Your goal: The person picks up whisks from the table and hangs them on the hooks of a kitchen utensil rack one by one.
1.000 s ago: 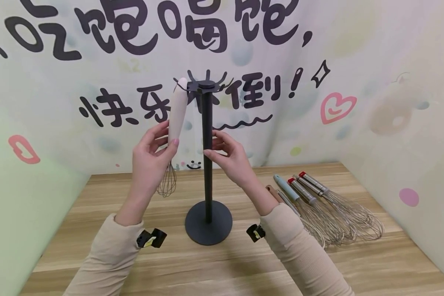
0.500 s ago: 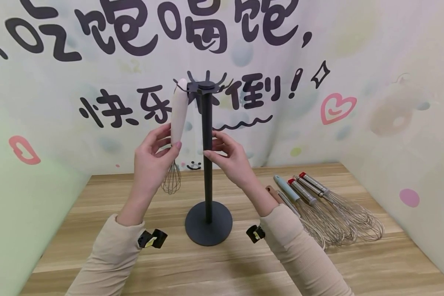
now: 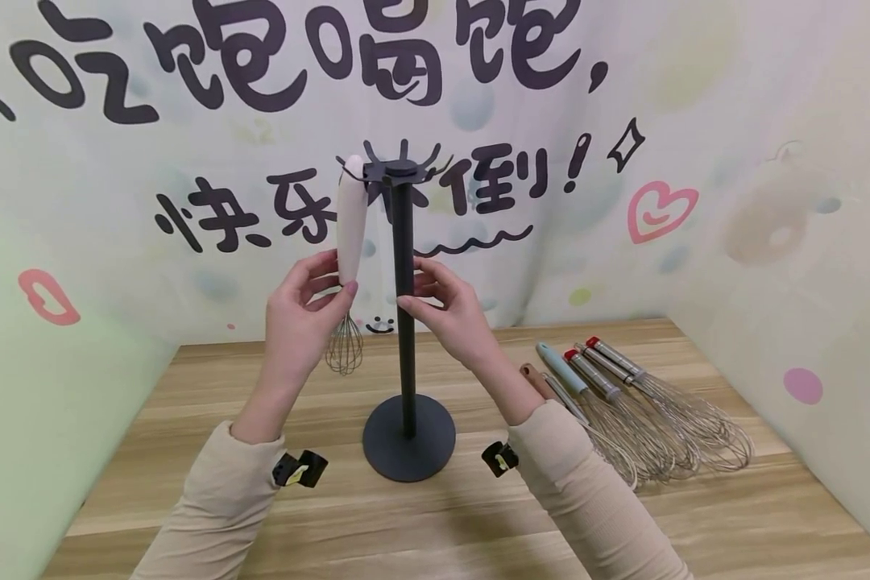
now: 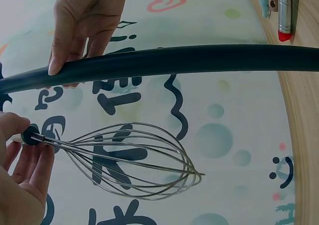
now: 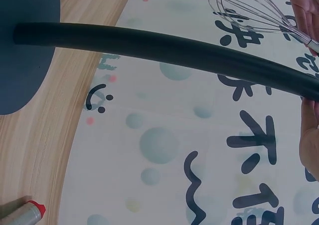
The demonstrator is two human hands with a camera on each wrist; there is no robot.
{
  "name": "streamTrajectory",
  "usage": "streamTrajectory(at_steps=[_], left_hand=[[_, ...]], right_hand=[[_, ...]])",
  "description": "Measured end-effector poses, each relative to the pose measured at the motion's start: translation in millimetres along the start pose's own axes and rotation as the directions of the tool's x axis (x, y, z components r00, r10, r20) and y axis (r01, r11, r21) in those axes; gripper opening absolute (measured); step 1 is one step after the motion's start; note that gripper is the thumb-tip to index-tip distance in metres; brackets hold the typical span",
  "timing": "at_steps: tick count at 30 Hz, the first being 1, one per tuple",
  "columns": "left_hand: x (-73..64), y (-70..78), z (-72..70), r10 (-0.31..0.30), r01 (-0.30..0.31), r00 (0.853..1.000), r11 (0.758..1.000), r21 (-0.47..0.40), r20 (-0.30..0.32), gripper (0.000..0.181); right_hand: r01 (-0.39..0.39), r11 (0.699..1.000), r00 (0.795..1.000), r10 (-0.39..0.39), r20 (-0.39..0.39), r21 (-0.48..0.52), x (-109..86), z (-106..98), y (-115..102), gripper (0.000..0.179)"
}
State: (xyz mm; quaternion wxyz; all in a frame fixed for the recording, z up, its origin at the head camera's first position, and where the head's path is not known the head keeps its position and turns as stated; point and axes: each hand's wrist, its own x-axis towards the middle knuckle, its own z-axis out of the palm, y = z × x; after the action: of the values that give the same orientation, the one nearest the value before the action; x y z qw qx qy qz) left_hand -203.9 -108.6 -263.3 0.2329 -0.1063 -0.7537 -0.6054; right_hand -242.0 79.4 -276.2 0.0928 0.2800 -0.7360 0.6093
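Observation:
A whisk with a white handle (image 3: pixel 351 221) hangs wires-down at the left of the black stand's hooked top (image 3: pixel 399 171). Its handle tip lies against one of the hooks. My left hand (image 3: pixel 296 326) pinches the handle's lower end between thumb and fingers. In the left wrist view the wire loops (image 4: pixel 134 160) point away from that hand, apart from the pole. My right hand (image 3: pixel 451 310) holds the stand's pole (image 3: pixel 405 354) at mid-height, thumb in front and fingers behind. The stand's round base (image 3: pixel 409 451) sits flat on the table.
Several whisks (image 3: pixel 638 411) lie side by side at the table's right, with brown, blue, metal and red-tipped handles. The wooden table (image 3: pixel 319 515) meets a printed backdrop (image 3: pixel 587 234) behind the stand. A camera mount (image 3: pixel 300 468) sits by the left sleeve.
The left hand and the whisk's lower part have shifted slightly right, towards the pole, so the whisk hangs more upright. The right hand has stayed on the pole.

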Motion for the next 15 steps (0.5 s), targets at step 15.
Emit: streamTrajectory(at_steps=[15], left_hand=[[-0.5,-0.4,1.4,0.003,-0.002,1.000,1.000,0.021,-0.005,0.045]], right_hand=[[-0.014,1.000,1.000,0.014,0.002,0.001,-0.8,0.4,-0.7,0.047]])
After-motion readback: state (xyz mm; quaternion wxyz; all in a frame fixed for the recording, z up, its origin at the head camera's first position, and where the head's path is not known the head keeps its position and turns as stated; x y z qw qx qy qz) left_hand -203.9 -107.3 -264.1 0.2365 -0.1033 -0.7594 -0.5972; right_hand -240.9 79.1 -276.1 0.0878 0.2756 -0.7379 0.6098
